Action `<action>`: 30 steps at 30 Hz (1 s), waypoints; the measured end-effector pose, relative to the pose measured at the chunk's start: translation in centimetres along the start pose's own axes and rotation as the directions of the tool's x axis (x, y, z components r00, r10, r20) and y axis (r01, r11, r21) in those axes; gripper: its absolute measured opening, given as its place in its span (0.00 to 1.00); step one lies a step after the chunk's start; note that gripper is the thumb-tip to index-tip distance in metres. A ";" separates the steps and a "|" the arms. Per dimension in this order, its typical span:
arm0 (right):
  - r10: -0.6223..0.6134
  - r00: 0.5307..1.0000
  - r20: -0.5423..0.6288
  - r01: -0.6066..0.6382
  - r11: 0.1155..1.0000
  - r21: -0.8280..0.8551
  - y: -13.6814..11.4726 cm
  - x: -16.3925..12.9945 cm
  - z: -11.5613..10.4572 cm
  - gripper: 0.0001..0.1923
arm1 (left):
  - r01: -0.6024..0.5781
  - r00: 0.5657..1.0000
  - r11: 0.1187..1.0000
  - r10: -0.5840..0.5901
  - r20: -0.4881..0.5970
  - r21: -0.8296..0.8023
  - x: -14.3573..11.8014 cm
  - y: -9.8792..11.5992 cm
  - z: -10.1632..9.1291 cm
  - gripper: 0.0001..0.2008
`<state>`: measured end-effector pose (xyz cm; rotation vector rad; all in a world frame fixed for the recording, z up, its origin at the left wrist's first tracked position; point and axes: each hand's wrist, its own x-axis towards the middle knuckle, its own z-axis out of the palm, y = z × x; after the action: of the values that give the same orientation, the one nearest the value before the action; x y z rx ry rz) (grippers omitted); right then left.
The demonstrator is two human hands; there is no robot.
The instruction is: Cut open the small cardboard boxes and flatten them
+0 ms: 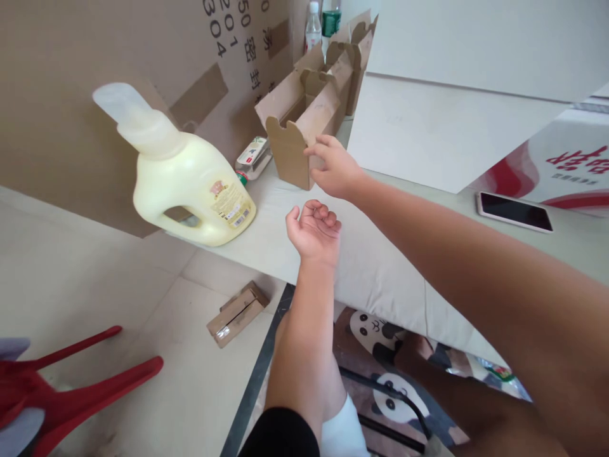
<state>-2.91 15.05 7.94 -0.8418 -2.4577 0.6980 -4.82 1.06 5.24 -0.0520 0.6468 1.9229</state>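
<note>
My right hand (337,168) reaches to the near corner of an open brown cardboard box (289,155). Its fingers are spread and lie at or against the box's side; I cannot tell whether they touch it. Just below, my left hand (314,231) hovers palm up over the white table, with fingers loosely curled, thumb apart and nothing in the palm. The box stands upright, its top flaps up, in front of more open boxes (354,70) of the same kind.
Left of the box stand a pale yellow detergent jug (190,184) and a clear bottle lying down (255,158). A phone (514,212) lies at right, near a large white panel (457,120). On the floor are a small carton (238,314) and a red stool (95,393).
</note>
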 end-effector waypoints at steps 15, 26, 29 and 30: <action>0.006 0.993 -0.115 0.003 0.997 0.079 0.1 -3.7 -1.8 0.21 | -0.301 0.922 0.948 0.317 -0.222 0.104 0.8 1.1 -0.5 0.19; 0.068 0.822 -0.566 0.029 0.987 0.161 2.0 -24.5 -10.4 0.12 | -0.595 0.762 0.732 0.645 -0.060 0.332 1.7 0.1 -1.2 0.13; 0.064 0.811 -0.581 -0.044 0.998 0.048 2.4 -28.4 -11.2 0.12 | -0.511 0.859 0.803 0.476 0.187 0.307 1.4 -1.6 -0.5 0.19; 0.076 0.808 -0.584 -0.069 0.997 0.033 2.6 -29.3 -11.2 0.12 | -0.488 0.870 0.815 0.426 0.248 0.312 1.3 -2.2 -0.2 0.21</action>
<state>25.28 1.08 7.89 -0.9780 -1.8670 0.3898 -3.52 2.69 3.70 0.5484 0.9592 2.1988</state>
